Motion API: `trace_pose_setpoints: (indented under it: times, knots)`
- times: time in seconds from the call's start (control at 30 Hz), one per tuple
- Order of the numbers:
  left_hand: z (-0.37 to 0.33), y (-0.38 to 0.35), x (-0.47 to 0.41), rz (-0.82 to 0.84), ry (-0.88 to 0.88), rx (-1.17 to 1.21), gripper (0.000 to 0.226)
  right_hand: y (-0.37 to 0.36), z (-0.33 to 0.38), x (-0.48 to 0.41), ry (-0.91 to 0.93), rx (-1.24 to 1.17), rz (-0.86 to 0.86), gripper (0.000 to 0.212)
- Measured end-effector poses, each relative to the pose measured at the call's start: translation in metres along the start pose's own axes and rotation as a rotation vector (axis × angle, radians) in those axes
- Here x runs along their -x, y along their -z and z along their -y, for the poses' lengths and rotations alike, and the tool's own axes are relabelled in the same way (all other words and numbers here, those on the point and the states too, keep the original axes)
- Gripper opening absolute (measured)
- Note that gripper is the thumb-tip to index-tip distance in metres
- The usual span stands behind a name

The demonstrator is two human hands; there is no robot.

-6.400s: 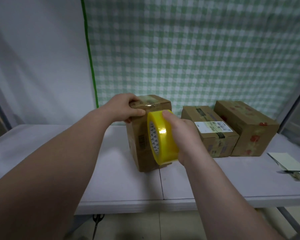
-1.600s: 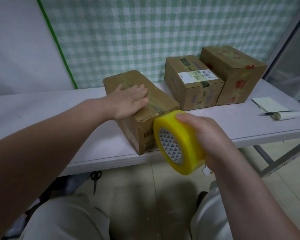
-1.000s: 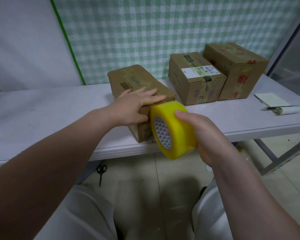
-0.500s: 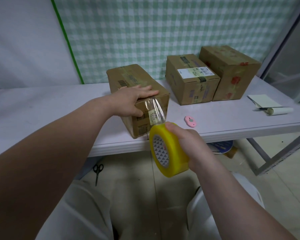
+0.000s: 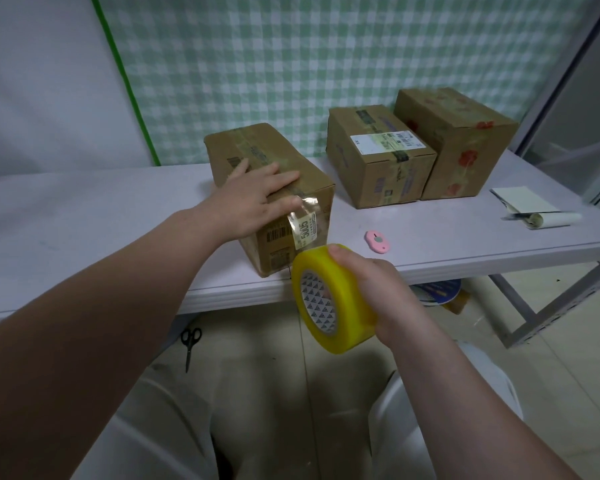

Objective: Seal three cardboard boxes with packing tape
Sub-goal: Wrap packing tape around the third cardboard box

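Now | left grip (image 5: pixel 253 199) is lying spread flat on the box (image 5: pixel 281 150) at the bench (image 5: pixel 118 209) edge, pinning the tape down | right grip (image 5: pixel 378 289) is curling round the roll (image 5: pixel 333 299), drawing the strip (image 5: pixel 305 220) taut down the front, apparently to seal it.

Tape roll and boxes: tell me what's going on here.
A person is taping the nearest box. The left hand presses flat on its top; the right hand grips the yellow tape roll just off the table edge, a clear strip running from it up the box's front. Two other boxes stand behind, a pink cutter beside.
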State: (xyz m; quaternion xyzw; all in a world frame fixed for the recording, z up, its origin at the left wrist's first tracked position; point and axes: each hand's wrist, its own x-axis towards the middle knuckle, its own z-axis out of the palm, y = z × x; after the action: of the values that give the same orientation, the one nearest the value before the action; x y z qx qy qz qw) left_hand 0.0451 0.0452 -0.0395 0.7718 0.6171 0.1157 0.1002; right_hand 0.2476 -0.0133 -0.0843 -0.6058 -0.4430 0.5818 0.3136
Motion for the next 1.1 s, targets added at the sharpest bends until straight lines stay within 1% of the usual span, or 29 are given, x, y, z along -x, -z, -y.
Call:
trace_pose_setpoints:
  times: [0.07, 0.13, 0.23, 0.3, 0.43, 0.57, 0.7, 0.8, 0.9, 1.0, 1.1]
  knots:
    - [0.001, -0.001, 0.001, -0.007, -0.06, -0.003, 0.069, 0.001, -0.001, 0.0, 0.009, -0.008, -0.001, 0.047]
    - [-0.001, 0.001, 0.003, 0.02, -0.089, -0.058, 0.078, 0.001, -0.003, 0.0, 0.019, -0.02, 0.005, 0.046]
    - [-0.007, 0.005, 0.009, 0.1, -0.076, -0.175, 0.085, 0.001, -0.009, 0.002, 0.023, -0.021, 0.022, 0.044]
    - [-0.017, 0.006, 0.016, 0.119, -0.071, -0.249, 0.09, 0.003, -0.015, 0.004, 0.015, -0.031, 0.031, 0.042]
    - [-0.036, -0.002, 0.033, 0.035, -0.05, -0.36, 0.084, 0.009, -0.026, 0.007, 0.032, -0.061, 0.031, 0.038]
    - [-0.035, -0.008, 0.033, -0.048, -0.03, -0.307, 0.08, 0.008, -0.033, 0.006, 0.072, -0.065, 0.019, 0.032]
    - [-0.033, -0.009, 0.029, -0.064, -0.04, -0.319, 0.078, 0.006, -0.036, 0.0, 0.125, -0.032, -0.001, 0.036]
    - [-0.033, -0.009, 0.027, -0.066, -0.02, -0.314, 0.068, 0.005, -0.049, -0.007, 0.128, 0.079, -0.034, 0.041]
    - [-0.033, -0.008, 0.026, -0.066, -0.016, -0.316, 0.063, 0.002, -0.065, -0.013, 0.056, 0.201, -0.048, 0.048]
    - [-0.031, -0.01, 0.024, -0.071, -0.017, -0.315, 0.061, 0.0, -0.07, -0.021, 0.005, 0.131, 0.02, 0.046]
    - [-0.026, -0.011, 0.023, -0.114, -0.061, -0.298, 0.064, -0.003, -0.075, -0.025, -0.049, -0.035, 0.064, 0.034]
